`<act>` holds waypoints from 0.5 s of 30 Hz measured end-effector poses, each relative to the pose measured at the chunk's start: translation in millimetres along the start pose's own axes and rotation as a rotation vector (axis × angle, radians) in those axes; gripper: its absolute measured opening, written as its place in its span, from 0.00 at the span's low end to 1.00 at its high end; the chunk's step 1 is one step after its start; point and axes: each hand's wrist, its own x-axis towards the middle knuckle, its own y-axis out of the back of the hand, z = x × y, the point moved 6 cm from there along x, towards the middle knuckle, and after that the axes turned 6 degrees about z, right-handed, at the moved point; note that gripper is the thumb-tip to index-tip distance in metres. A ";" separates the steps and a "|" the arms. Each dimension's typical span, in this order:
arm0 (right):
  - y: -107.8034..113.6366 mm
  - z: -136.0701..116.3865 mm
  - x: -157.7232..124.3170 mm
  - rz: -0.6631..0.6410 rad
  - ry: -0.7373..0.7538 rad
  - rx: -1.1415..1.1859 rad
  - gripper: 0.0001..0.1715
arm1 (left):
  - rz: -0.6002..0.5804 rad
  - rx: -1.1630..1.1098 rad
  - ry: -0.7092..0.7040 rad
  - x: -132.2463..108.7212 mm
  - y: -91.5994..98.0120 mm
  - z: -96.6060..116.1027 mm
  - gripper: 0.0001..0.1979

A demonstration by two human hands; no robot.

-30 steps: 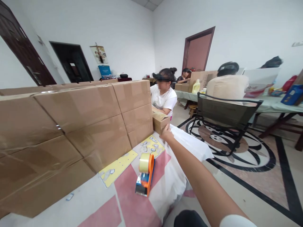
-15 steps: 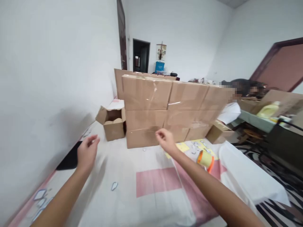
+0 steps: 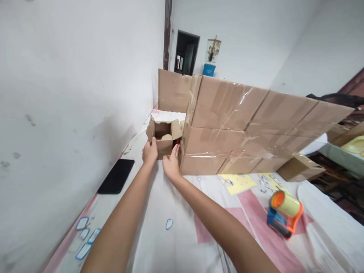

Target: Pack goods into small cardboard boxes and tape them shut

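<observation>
A small open cardboard box [image 3: 164, 148] stands at the left end of a wall of taped cartons, its flaps raised. Inside it a pale rounded edge shows; the rest of the contents is hidden. My left hand [image 3: 150, 151] grips the box's near left corner, thumb on the front. At the right front corner my right hand [image 3: 171, 163] has its fingers pressed against the side, in the narrow gap beside the taped cartons [image 3: 216, 140]. Something dark and red shows in that gap, too small to name.
A black phone-like slab [image 3: 116, 176] lies by the wall. Right of centre is an orange and blue tape dispenser [image 3: 286, 212]. Yellow sheets [image 3: 237, 182] lie before the cartons, and another small box [image 3: 300, 167] stands at their right end. Blue-edged labels [image 3: 82, 223] dot the cloth.
Both hands have moved forward from above the table to the small open box and now hold its sides. The view has turned left, so the cartons appear farther right.
</observation>
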 end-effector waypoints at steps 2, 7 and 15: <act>-4.4 -1.0 7.6 0.039 0.012 -0.031 0.49 | -0.022 -0.021 -0.009 3.2 -0.1 -3.3 0.26; -11.9 -18.3 18.6 0.209 0.145 -0.116 0.50 | -0.055 -0.090 -0.054 -1.5 -2.0 -6.9 0.24; -9.1 -11.4 29.5 0.209 0.114 -0.360 0.49 | -0.039 -0.114 -0.060 -8.5 -1.8 -1.4 0.23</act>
